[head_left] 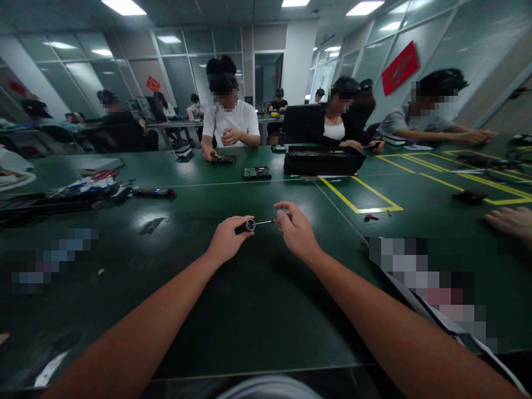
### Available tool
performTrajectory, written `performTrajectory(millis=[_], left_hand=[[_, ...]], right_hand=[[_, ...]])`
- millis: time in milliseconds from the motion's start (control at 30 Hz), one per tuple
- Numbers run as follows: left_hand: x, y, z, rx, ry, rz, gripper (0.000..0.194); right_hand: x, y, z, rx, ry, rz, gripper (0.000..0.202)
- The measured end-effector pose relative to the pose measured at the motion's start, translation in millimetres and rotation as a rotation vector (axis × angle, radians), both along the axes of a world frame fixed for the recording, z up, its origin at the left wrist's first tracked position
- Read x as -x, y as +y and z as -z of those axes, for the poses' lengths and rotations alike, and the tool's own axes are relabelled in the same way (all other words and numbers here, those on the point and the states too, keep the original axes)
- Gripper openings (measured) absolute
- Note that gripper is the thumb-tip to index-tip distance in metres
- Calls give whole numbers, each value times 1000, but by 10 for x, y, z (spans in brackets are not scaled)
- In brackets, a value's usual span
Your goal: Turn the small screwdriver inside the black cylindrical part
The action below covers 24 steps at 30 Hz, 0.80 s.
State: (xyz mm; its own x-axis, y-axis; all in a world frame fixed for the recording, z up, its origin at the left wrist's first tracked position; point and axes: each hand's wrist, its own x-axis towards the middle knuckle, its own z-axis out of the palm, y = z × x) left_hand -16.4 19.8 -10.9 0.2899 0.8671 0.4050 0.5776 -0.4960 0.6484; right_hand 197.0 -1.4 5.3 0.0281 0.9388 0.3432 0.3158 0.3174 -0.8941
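Observation:
My left hand (228, 239) is closed around a short black cylinder (250, 225), whose round, silver-rimmed end faces me. What the cylinder belongs to cannot be made out. In my right hand (298, 230) is a small screwdriver (264, 222), with a bit of red handle showing at the fingertips. Its thin metal shaft points left and reaches the side of the cylinder; whether the tip sits in a screw is too small to tell. My right thumb and fingers pinch the handle, with the index finger raised above it. Both hands are held over the green table (249, 310).
A long black bin (324, 160) and a circuit-board device (256, 173) stand ahead. Tools and cables (95, 185) lie at left, with a dark tool (153, 192) beside them. Yellow tape (380, 211) marks the right side. Several people sit across the table; another person's hand (509, 221) rests at right.

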Motion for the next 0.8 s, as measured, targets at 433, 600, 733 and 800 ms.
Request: performTrajectory(millis=[433, 600, 733, 800], left_hand=[[19, -1, 6, -5, -3, -14, 41], [26, -4, -9, -2, 5, -45, 41], [19, -17, -27, -34, 24, -55, 39], [6, -41, -56, -96, 57, -27, 38]], right_hand=[[10, -10, 23, 26, 10, -15, 28], [35, 3, 44, 0, 97, -5, 22], [80, 15, 21, -23, 180, 6, 22], [74, 55, 31, 50, 350, 13, 25]])
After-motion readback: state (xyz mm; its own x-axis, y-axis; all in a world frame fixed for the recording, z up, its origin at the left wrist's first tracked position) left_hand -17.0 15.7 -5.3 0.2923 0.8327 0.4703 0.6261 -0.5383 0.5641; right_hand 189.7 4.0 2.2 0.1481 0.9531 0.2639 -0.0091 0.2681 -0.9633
